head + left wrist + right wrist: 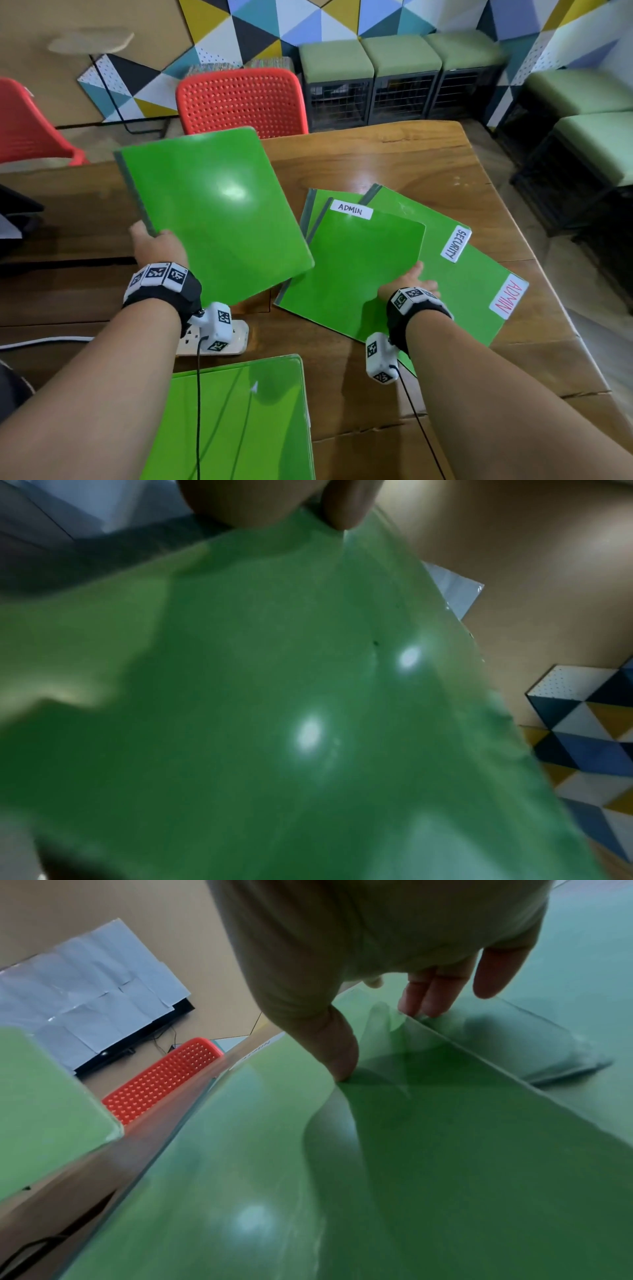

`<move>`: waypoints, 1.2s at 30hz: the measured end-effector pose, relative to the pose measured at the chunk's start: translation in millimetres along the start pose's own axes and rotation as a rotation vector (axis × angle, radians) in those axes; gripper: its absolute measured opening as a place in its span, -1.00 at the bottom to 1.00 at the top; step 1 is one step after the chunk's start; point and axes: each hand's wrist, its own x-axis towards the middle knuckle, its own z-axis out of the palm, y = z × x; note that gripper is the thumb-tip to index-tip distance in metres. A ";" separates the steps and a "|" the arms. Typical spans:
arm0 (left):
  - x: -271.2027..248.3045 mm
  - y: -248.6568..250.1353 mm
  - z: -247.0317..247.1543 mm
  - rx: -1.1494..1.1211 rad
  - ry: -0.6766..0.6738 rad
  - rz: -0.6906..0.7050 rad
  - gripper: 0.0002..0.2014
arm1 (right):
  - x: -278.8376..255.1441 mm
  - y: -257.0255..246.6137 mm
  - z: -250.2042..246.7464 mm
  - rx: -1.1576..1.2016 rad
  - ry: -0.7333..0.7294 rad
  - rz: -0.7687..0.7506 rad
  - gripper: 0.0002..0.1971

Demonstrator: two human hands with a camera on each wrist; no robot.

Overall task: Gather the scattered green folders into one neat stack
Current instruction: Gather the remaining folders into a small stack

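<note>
My left hand [154, 243] grips a plain green folder [212, 212] by its near-left corner and holds it tilted above the table; from the left wrist, fingertips [342, 504] pinch that folder [274, 696]. On the right lies a fanned pile: a top folder labelled ADMIN [352, 267], one labelled SECURITY and ADMIN [472, 284], and another edge [318, 202] beneath. My right hand [414, 281] rests at the top folder's right edge. Its thumb [342, 1066] presses on the cover and its straight fingers [421, 1004] touch the sheet below. A green stack [239, 418] lies at the front.
A white power strip [236, 339] with a cable lies between the front stack and the raised folder. The wooden table [394, 157] has red chairs [243, 99] behind it. Green-cushioned crate stools [400, 82] line the far wall and right side.
</note>
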 end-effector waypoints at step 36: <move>-132.2 -21.2 164.3 0.935 -0.969 0.344 -0.56 | 51.5 47.0 -36.6 0.558 0.088 0.040 -0.52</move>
